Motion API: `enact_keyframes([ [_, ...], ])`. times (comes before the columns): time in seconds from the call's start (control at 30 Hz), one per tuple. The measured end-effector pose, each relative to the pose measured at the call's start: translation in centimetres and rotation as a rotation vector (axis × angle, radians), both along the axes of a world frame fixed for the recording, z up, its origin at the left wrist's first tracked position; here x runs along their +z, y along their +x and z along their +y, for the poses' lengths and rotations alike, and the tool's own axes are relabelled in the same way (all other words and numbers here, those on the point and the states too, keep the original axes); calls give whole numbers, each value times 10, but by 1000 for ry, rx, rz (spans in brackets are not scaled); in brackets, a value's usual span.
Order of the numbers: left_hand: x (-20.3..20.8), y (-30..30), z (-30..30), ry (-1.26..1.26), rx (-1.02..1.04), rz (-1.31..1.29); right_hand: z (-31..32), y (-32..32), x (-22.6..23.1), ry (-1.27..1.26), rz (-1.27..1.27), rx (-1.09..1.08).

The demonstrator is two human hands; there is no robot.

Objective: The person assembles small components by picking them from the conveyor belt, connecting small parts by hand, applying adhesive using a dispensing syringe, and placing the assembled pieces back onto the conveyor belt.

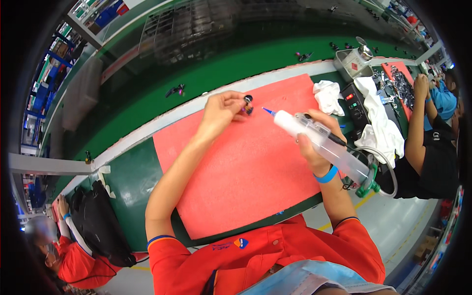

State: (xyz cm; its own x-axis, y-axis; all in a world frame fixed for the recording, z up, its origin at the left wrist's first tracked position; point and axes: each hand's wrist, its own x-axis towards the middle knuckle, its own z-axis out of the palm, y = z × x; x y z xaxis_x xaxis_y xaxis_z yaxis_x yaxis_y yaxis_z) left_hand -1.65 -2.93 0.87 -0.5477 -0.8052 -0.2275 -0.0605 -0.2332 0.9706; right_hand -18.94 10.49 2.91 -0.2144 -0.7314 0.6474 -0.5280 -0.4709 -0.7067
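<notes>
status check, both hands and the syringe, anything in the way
Left hand holding small dark part. Right hand gripping syringe, blue tip apart from part. Nothing visible between them.

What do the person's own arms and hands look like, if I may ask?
The left hand and right hand are both ungloved, and the forearms are bare. Short red sleeves end in dark blue and orange trim. A bright blue band circles the right wrist.

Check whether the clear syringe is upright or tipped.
Tipped: the right hand holds the clear syringe aslant, its blue tip pointing toward the left hand.
</notes>
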Motion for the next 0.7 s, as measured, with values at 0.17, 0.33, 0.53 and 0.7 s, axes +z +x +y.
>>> enact_keyframes([
  [0.17, -8, -24, -67, -708, 222, -475, 2, -4, -7, -55, -133, -23],
  [0.33, -25, -21, -102, -1099, 290, -795, 0, -7, 1, -50, -186, -14],
  [0.53, 16, -52, -80, -1397, 318, -684, 5, -5, 20, 47, -405, -5],
  [0.7, 8, -127, -73, -1433, 47, -604, 2, -10, 19, -202, -288, -44],
])
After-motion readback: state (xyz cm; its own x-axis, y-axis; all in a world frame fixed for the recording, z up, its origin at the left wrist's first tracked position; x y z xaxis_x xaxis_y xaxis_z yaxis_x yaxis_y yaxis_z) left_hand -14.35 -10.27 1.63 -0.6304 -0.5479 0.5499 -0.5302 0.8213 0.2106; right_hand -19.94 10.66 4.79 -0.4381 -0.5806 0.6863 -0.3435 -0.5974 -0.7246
